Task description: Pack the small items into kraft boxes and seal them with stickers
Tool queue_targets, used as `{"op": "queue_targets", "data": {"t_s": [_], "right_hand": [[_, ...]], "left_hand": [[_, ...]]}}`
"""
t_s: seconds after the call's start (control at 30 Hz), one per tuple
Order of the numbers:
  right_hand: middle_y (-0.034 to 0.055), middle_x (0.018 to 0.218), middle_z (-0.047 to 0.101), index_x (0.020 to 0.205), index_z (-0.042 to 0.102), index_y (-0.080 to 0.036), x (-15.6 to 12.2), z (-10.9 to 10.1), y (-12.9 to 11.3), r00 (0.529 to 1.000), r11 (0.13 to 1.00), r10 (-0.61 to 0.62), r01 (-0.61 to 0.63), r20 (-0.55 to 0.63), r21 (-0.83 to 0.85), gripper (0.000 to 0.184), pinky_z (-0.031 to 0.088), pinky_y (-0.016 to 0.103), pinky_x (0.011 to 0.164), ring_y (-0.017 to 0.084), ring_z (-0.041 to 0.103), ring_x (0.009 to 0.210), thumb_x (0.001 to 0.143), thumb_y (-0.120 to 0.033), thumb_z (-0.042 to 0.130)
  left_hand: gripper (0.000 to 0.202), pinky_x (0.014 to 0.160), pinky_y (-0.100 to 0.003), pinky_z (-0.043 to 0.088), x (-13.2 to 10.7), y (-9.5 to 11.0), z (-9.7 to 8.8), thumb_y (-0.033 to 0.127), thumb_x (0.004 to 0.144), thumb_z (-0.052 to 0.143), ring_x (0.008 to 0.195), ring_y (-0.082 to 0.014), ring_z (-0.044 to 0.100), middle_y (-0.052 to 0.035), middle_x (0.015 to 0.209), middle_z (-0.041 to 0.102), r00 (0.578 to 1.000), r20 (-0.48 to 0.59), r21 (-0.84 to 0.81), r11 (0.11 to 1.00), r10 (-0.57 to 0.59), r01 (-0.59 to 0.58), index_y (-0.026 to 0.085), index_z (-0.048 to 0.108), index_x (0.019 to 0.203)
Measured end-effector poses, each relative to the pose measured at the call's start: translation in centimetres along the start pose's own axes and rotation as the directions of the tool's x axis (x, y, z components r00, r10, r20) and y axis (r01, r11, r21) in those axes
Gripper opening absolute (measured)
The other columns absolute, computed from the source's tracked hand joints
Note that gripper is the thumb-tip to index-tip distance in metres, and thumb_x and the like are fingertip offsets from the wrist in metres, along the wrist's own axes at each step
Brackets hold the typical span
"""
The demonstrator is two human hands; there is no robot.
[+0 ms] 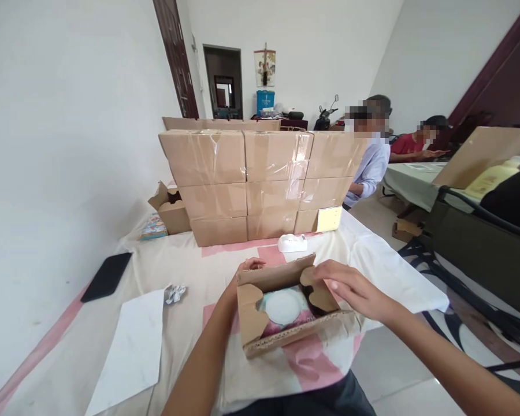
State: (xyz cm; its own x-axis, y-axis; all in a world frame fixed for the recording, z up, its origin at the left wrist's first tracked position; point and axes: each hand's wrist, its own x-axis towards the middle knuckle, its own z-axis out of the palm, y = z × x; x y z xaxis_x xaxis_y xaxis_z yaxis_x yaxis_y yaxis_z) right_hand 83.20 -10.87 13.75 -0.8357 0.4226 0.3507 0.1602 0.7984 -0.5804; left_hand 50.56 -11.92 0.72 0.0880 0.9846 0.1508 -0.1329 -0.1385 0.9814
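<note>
Table (182, 326): open carton (252, 315) at near edge, wipes packet (283, 306) inside; tape dispenser (292, 244) behind, before stacked cartons (268, 202); paper sheet (132, 346) to left.

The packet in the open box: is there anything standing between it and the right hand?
Yes, the right flap of the box stands between the right hand and the packet. From above, nothing visible covers the packet's middle.

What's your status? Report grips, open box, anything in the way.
Left grip by far left corner; right grip at far right. Box open, package inside. White tape dispenser beyond, not blocking.
</note>
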Motion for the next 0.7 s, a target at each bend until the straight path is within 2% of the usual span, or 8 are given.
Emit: {"op": "queue_targets", "data": {"t_s": [0.13,0.23,0.3,0.37,0.47,0.57,0.63,0.7], "right_hand": [[0.0104,0.127,0.069,0.134,0.063,-0.034,-4.2,2.5,1.6,0.98,0.992,0.101,-0.086,-0.174,0.089,0.036,0.049,0.054,0.108,0.032,0.057,0.133,0.105,-0.035,0.04],[0.009,0.13,0.068,0.134,0.062,-0.04,-5.6,4.5,2.7,0.95,0.971,0.207,-0.17,-0.234,0.17,0.036,0.047,0.059,0.11,0.034,0.049,0.141,0.103,-0.037,0.044],[0.0095,0.132,0.067,0.138,0.058,-0.041,-6.0,5.6,3.3,0.947,0.97,0.19,-0.141,-0.259,0.196,0.039,0.045,0.062,0.111,0.036,0.046,0.143,0.102,-0.048,0.044],[0.0103,0.134,0.065,0.143,0.053,-0.041,-6.1,6.9,3.9,0.949,0.979,0.122,-0.067,-0.292,0.192,0.048,0.044,0.063,0.111,0.038,0.046,0.142,0.099,-0.059,0.044],[0.0105,0.123,0.065,0.138,0.053,-0.038,-5.6,9.4,4.8,0.908,0.978,0.082,0.005,-0.412,0.207,0.051,0.043,0.064,0.109,0.038,0.053,0.128,0.096,-0.066,0.046],[0.0078,0.105,0.059,0.123,0.055,-0.035,-4.7,12.1,5.2,0.792,0.953,0.188,-0.004,-0.581,0.304,0.039,0.047,0.058,0.101,0.033,0.054,0.112,0.096,-0.063,0.049],[0.0081,0.106,0.054,0.122,0.052,-0.034,-4.2,13.1,5.1,0.732,0.925,0.276,-0.027,-0.623,0.379,0.031,0.049,0.053,0.097,0.032,0.051,0.115,0.098,-0.054,0.052],[0.0101,0.114,0.049,0.129,0.047,-0.033,-3.8,13.3,4.9,0.711,0.898,0.332,-0.037,-0.62,0.439,0.034,0.049,0.051,0.097,0.032,0.048,0.119,0.098,-0.046,0.052]], "left_hand": [[0.108,0.084,-0.042,0.053,-1.4,1.7,-0.8,0.104,0.068,0.027,0.089,-0.0261,0.067,-0.0148,0.1,0.072,0.991,0.082,-0.087,0.991,0.104,-0.097,0.015,0.069,0.11],[0.111,0.086,-0.045,0.053,-1.7,2.7,-0.6,0.107,0.054,0.043,0.092,-0.0313,0.067,-0.018,0.104,0.072,0.98,0.119,-0.093,0.985,0.159,-0.149,0.015,0.073,0.108],[0.111,0.082,-0.046,0.054,-1.9,3.1,-0.4,0.107,0.044,0.052,0.086,-0.032,0.067,-0.0177,0.097,0.072,0.978,0.117,-0.077,0.983,0.175,-0.167,0.015,0.075,0.102],[0.106,0.083,-0.045,0.053,-3.0,3.3,-0.2,0.104,0.046,0.057,0.087,-0.0318,0.067,-0.0163,0.094,0.071,0.981,0.061,-0.045,0.982,0.185,-0.182,0.015,0.076,0.102],[0.073,0.094,-0.045,0.05,-6.8,3.1,0.1,0.083,0.072,0.068,0.104,-0.0333,0.063,-0.016,0.106,0.07,0.978,-0.114,0.074,0.983,0.174,-0.166,0.02,0.076,0.108],[0.038,0.096,-0.049,0.049,-11.2,2.4,1.0,0.059,0.083,0.069,0.115,-0.0367,0.06,-0.0156,0.122,0.067,0.928,-0.351,0.293,0.956,0.127,-0.02,0.023,0.079,0.083],[0.035,0.099,-0.051,0.047,-12.8,1.8,1.9,0.056,0.082,0.069,0.119,-0.0381,0.058,-0.0144,0.13,0.065,0.883,-0.454,0.345,0.937,0.122,0.049,0.023,0.077,0.074],[0.037,0.101,-0.051,0.045,-13.1,1.3,2.6,0.057,0.082,0.068,0.12,-0.0374,0.058,-0.0131,0.131,0.064,0.842,-0.523,0.339,0.939,0.131,0.064,0.022,0.074,0.07]]}}
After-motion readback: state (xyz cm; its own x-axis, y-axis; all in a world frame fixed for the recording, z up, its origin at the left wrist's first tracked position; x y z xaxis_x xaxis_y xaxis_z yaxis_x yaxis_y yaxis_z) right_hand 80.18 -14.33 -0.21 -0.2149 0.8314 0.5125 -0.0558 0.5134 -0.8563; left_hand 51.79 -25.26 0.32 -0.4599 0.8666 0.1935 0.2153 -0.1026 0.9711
